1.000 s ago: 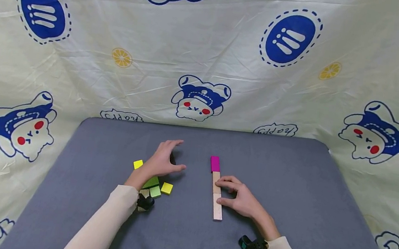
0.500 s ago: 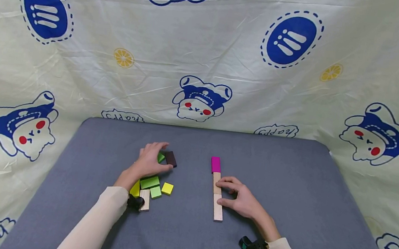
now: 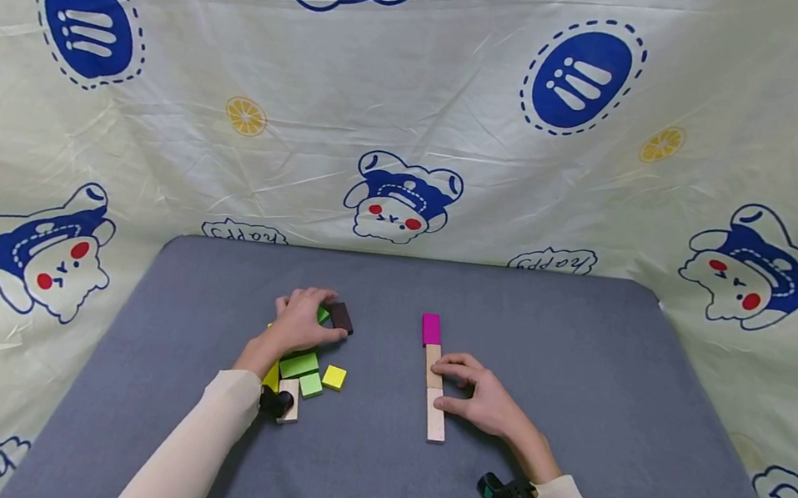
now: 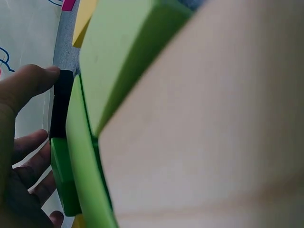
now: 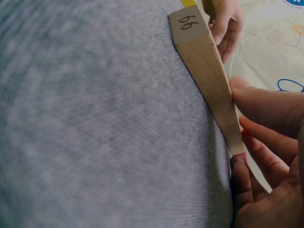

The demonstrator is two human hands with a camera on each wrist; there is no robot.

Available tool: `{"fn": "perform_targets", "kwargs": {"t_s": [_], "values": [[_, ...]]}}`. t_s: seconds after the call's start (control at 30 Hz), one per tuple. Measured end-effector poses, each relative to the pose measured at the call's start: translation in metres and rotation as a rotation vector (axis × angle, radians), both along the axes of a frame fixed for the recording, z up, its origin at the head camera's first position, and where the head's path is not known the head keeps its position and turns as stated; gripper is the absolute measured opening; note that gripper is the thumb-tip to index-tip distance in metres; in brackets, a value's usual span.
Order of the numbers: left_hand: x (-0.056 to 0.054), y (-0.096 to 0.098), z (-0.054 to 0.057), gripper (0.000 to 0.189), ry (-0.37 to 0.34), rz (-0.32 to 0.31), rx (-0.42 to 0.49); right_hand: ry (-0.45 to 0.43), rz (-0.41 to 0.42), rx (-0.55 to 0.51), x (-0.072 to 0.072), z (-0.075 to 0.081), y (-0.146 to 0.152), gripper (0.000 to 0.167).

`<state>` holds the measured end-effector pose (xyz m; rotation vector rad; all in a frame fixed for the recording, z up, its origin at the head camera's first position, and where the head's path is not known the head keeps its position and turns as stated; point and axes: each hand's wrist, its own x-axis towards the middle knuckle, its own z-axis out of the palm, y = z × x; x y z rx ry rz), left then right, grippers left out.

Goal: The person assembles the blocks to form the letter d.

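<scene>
My left hand (image 3: 296,324) reaches over the loose blocks, its thumb and fingers pinching a dark brown block (image 3: 341,317) that lies on the table. In the left wrist view the thumb meets one end of this dark block (image 4: 61,102), with fingertips near the other end. A green block (image 4: 65,178) adjoins it there. My right hand (image 3: 481,399) rests its thumb and fingertips along the right side of a straight row, made of two plain wooden blocks (image 3: 435,422) and a magenta block (image 3: 430,329) at the far end. One plain block (image 5: 209,80) bears the number 66.
By the left wrist lie light green blocks (image 3: 299,365), a yellow block (image 3: 334,378) and a plain wooden block (image 3: 292,391). The left forearm partly covers this group. A grey cloth covers the table (image 3: 368,481); a printed sheet (image 3: 302,177) hangs behind.
My left hand has drawn back to the left and down onto the dark brown block, which has come into view. The right hand and the row have stayed in place.
</scene>
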<state>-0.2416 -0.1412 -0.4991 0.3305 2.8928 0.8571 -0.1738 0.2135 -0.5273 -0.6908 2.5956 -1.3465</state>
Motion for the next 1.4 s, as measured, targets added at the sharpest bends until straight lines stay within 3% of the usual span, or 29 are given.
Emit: {"fn": "perform_targets", "kwargs": {"t_s": [0.47,0.77,1.4], "values": [[-0.004,0.004,0.001,0.066,-0.001,0.013,-0.045,-0.012,-0.005,0.024,-0.002,-0.001,0.001,0.047],[-0.006,0.007,0.017,0.06,0.045,0.028,0.007,-0.008,-0.004,0.026,-0.002,-0.004,0.004,0.047],[-0.01,0.02,0.027,0.065,0.087,0.021,0.089,-0.003,0.003,0.026,-0.001,-0.002,0.002,0.048]]}}
